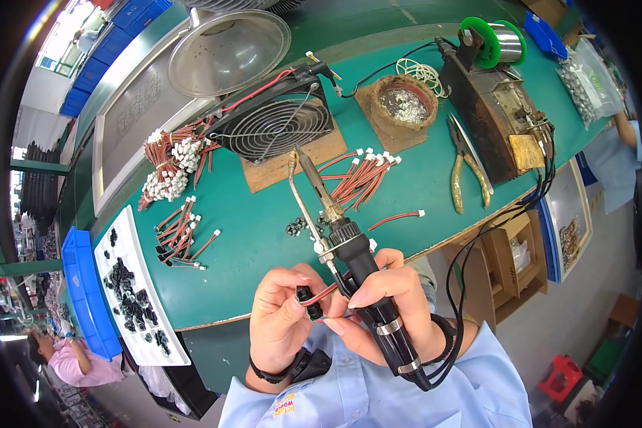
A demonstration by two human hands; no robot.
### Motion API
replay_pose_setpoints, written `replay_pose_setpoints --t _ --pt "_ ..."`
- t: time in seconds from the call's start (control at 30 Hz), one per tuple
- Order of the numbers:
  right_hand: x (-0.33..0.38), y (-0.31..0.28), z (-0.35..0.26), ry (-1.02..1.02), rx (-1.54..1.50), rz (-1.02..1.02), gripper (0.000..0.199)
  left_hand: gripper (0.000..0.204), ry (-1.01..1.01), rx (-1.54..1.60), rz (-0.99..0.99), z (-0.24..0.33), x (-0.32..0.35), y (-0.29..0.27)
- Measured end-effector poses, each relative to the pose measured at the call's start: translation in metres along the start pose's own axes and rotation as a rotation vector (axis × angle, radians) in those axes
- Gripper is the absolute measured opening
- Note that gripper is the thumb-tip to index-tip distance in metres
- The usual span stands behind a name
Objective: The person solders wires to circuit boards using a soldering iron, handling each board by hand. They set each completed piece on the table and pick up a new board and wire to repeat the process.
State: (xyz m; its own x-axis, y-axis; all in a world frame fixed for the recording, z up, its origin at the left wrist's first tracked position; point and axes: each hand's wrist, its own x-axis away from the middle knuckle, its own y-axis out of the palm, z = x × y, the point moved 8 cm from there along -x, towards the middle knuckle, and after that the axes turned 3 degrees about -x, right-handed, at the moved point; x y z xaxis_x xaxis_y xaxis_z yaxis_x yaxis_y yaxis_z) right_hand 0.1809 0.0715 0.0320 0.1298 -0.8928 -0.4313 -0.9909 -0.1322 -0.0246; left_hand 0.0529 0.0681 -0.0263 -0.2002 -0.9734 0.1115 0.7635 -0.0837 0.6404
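Observation:
In my right hand (399,307) is a black-handled soldering iron (357,257), its tip slanting up and away over the green bench, with a thin metal solder-feed tube (301,200) clamped alongside. My left hand (285,303) pinches a small black component (307,301) close to my body. A red and black wire (324,292) runs from that component toward my right fingers, which seem to touch it; their exact hold is partly hidden. Beyond the hands lie a few loose black parts (296,227) and a pile of red-brown wires with white connectors (367,178).
A fan with a wire guard (274,128) stands at the back. To its right are a dross pot (406,103), pliers (467,164) and a feeder box (492,107) with a solder spool (503,44). At left sit a white tray (135,250) of black parts and wire bundles (171,167).

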Motion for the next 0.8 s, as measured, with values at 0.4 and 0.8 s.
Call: replay_pose_setpoints --t 0.4,0.8 --pt "0.002 0.0017 -0.0042 -0.025 0.003 0.036 0.047 0.022 0.069 0.004 -0.002 0.0016 0.0004 -0.0002" --pt "0.0034 0.002 -0.0059 -0.032 0.041 0.012 0.046 0.023 0.018 -0.04 0.039 0.0007 0.0013 0.0007"
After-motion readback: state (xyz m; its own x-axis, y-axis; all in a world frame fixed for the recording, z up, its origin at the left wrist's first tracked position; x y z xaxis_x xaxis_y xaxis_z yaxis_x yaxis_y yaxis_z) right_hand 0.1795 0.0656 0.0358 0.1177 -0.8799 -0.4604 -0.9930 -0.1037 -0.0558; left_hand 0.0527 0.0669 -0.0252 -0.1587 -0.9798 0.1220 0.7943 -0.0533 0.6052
